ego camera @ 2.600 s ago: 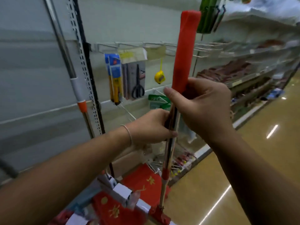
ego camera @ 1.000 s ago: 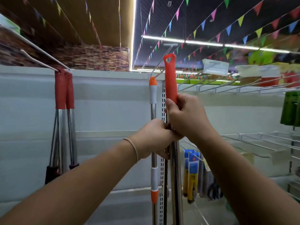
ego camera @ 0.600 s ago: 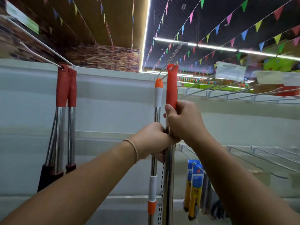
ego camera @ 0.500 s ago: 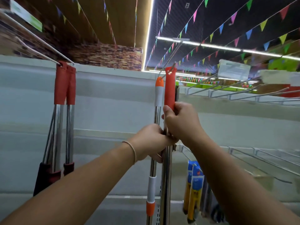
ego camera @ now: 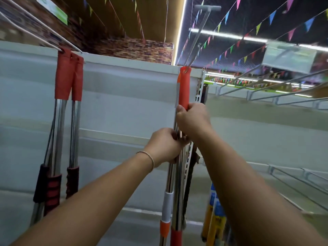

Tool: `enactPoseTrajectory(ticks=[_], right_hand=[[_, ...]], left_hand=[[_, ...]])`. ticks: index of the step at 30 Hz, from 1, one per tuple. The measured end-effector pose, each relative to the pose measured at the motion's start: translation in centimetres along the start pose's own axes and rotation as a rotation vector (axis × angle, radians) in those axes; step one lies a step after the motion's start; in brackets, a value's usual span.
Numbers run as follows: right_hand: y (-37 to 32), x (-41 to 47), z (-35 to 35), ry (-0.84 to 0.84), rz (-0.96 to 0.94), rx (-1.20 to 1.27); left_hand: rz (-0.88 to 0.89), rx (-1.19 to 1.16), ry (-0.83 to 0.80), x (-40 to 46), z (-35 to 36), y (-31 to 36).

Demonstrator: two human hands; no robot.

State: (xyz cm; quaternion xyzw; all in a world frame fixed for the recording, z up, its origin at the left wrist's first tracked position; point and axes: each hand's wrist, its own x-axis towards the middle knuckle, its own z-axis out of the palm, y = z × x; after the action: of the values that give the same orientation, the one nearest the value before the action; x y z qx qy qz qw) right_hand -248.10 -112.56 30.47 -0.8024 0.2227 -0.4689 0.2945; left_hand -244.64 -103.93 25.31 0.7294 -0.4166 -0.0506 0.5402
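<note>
fingers (ego camera: 178, 110) of right hand (ego camera: 194, 121) curl round the foot of the red grip (ego camera: 183, 87); left hand (ego camera: 164, 146) clamps the pole (ego camera: 177, 201) just below. pole upright, its eyelet (ego camera: 185, 71) straight above at the wire hook (ego camera: 199, 34); right hand nearer.

The red-handled pole (ego camera: 183, 87) rises from a low slant over the aisle floor and now stands upright against the wall panel (ego camera: 124, 96). A second ago its top eye was free just under the wire hook (ego camera: 197, 38); now it sits on that wire. The handle now covers most of the cap of the neighbouring orange-capped pole (ego camera: 166, 201).
</note>
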Motion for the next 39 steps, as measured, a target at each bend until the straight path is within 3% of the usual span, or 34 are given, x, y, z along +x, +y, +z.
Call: enactPoseTrajectory(ticks=[15, 23, 28, 33, 39], right_hand=[[1.4, 1.8, 1.1, 0.12, 0.111, 0.089], [2.1, -1.0, 2.2, 0.141, 0.158, 0.102], [5.3, -7.3, 3.5, 0.085, 0.221, -0.015], [11.0, -16.8, 5.2, 0.058, 0.341, -0.058], [15.7, -26.4, 7.0, 0.027, 0.486, -0.024]], left_hand=[[0.073, -0.014, -0.108, 3.8, 0.4, -2.5], [0.177, 0.156, -0.194, 1.7, 2.2, -5.8], [0.13, 0.243, -0.439, -2.1, 3.1, -11.3], [0.118, 0.281, -0.571, -6.6, 4.1, -17.0], [-0.002, 0.154, -0.677, -11.6, 6.8, -22.0]])
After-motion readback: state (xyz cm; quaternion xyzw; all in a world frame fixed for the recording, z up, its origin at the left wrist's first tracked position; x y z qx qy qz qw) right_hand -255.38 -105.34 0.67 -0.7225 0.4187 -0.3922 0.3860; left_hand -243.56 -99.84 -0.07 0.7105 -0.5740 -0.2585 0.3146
